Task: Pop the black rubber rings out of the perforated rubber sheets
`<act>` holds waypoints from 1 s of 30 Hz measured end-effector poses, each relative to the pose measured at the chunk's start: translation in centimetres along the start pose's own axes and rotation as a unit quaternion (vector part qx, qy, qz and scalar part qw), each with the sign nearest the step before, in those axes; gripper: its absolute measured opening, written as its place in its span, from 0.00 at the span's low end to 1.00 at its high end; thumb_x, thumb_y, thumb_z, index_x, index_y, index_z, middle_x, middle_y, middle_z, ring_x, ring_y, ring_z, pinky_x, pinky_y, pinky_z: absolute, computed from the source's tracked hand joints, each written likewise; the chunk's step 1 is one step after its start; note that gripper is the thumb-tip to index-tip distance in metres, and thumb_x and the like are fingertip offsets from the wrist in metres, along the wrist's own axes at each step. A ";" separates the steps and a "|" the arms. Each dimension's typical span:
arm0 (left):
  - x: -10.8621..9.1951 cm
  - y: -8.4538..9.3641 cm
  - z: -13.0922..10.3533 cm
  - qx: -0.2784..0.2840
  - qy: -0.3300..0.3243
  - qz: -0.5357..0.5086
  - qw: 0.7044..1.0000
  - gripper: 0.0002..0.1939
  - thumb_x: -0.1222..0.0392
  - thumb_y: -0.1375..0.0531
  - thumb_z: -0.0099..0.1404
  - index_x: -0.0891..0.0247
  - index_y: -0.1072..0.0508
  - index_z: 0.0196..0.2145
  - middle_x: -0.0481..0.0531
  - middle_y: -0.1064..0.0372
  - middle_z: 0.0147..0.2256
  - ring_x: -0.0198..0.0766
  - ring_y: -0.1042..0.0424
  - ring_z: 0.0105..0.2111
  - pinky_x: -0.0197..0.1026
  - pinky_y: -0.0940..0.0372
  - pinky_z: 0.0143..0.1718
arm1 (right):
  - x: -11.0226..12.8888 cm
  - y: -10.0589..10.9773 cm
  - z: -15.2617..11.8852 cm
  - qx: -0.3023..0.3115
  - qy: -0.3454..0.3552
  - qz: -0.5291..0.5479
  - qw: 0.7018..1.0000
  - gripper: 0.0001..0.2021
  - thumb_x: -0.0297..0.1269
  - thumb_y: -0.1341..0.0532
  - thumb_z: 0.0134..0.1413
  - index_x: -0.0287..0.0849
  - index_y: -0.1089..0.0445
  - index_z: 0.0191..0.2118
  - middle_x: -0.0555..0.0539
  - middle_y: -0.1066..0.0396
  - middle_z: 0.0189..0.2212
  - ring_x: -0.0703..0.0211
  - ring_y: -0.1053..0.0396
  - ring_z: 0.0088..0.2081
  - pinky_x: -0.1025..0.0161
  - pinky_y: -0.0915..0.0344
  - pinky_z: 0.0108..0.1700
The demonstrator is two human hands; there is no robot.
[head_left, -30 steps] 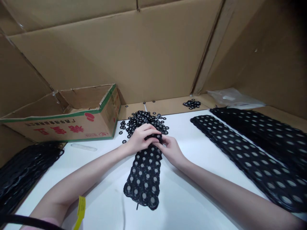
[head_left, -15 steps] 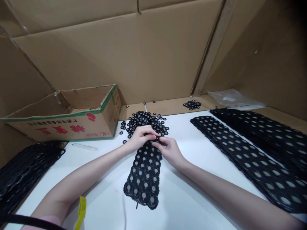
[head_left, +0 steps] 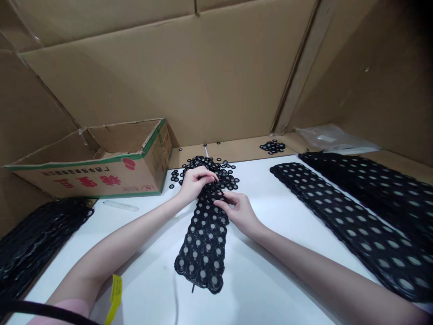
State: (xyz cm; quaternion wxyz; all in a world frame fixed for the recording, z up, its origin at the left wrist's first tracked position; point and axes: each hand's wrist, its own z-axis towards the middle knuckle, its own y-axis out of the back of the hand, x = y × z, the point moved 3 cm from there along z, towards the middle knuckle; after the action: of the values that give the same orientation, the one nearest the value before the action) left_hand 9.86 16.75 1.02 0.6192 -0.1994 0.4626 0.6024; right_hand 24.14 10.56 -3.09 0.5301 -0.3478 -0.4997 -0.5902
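A black strip (head_left: 203, 243) made of rows of joined rings with pale round centres runs away from me on the white table. At its far end lies a loose pile of small black rings (head_left: 225, 176). My left hand (head_left: 195, 183) is over the near side of this pile, thumb and fingers pinched together; anything between the tips is too small to make out. My right hand (head_left: 241, 211) grips the right edge of the strip near its far end, thumb on top and fingers curled. The part of the strip under its fingertips is hidden.
An open cardboard box (head_left: 101, 178) stands at the left, with a white pen (head_left: 121, 206) before it. More black strips (head_left: 37, 239) are stacked at far left, others (head_left: 341, 216) at right. A smaller ring pile (head_left: 272, 146) and a plastic bag (head_left: 334, 137) lie behind.
My left hand has moved away from the right fingertips, up and slightly left, onto the ring pile. My right hand has stayed at the strip's far end.
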 end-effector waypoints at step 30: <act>-1.6 1.7 -2.9 0.030 -0.227 0.263 0.937 0.12 0.58 0.43 0.66 0.60 0.26 0.45 0.56 0.29 0.42 0.42 0.32 0.43 0.47 0.40 0.47 | -1.0 0.5 0.0 -0.029 -0.068 0.165 0.984 0.17 0.50 0.34 0.46 0.41 0.29 0.36 0.46 0.27 0.36 0.55 0.31 0.38 0.60 0.35 0.41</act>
State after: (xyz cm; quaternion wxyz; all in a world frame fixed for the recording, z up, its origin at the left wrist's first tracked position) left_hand 7.57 13.81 1.38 0.5331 0.0904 0.3637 0.7586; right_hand 24.87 10.85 -3.96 0.5745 -0.4802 -0.4527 -0.4841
